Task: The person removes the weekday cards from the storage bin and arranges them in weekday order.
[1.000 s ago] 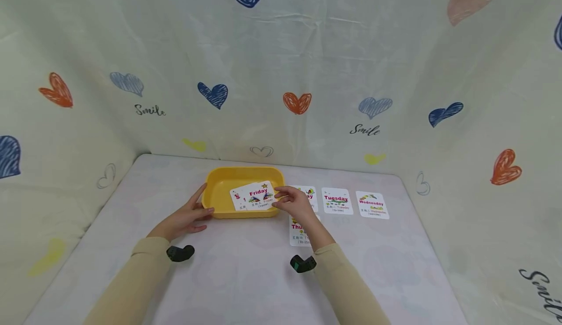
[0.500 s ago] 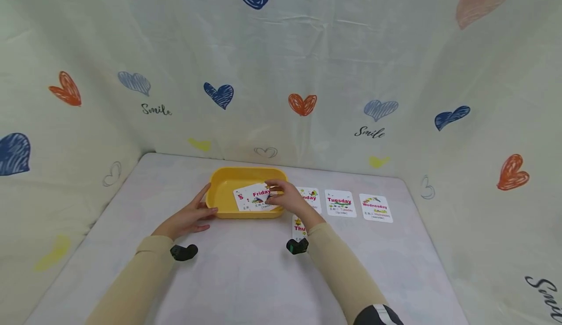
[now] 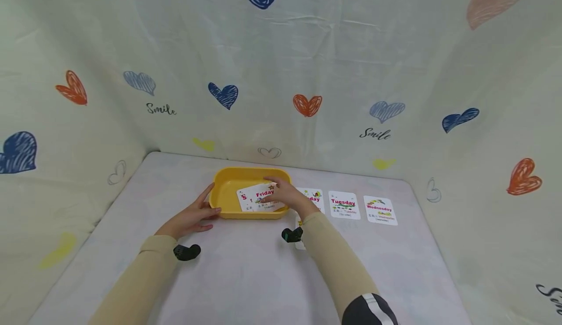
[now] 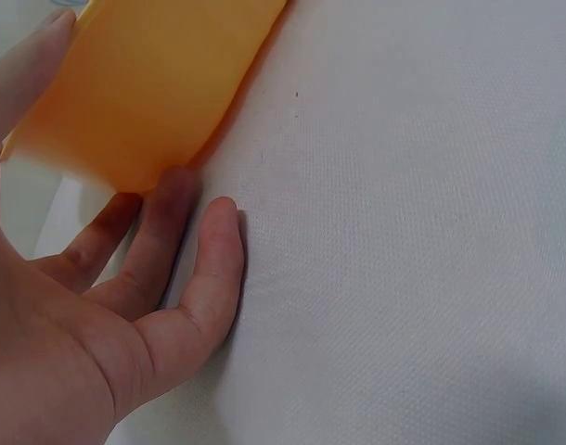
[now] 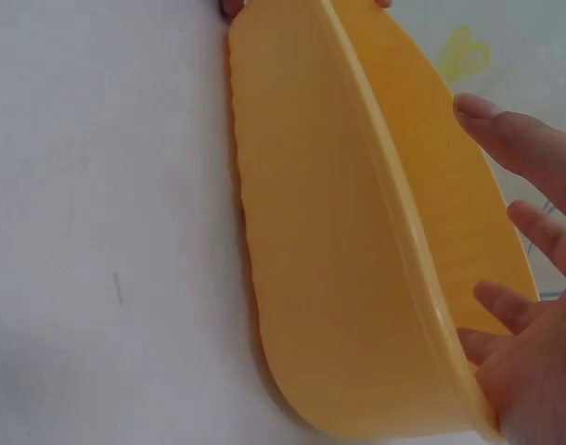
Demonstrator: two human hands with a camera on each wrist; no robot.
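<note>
A shallow yellow plastic tray [image 3: 226, 210] stands on the table with a fanned stack of weekday cards in it. On top is the Friday card [image 3: 262, 193]; under its left side peeks a card [image 3: 244, 198] starting with "S". My left hand [image 3: 193, 217] rests against the tray's left end, and the left wrist view shows slightly bent fingers [image 4: 167, 213] at its yellow wall. My right hand [image 3: 287, 194] hovers at the tray's right end, fingers spread over the cards. In the right wrist view its fingers [image 5: 529, 153] reach across the rim, apart from one another, holding nothing.
Right of the tray lie a card ending in "day" [image 3: 315, 199], a Tuesday card [image 3: 344, 205] and a Wednesday card [image 3: 380, 211] in a row. Another card is mostly hidden under the right forearm. A heart-printed curtain [image 3: 333, 139] rises behind the table.
My right hand has moved left from the tray's right rim to over the cards, its fingers spreading. The left hand stays at the tray's end. The head view has shifted slightly.
</note>
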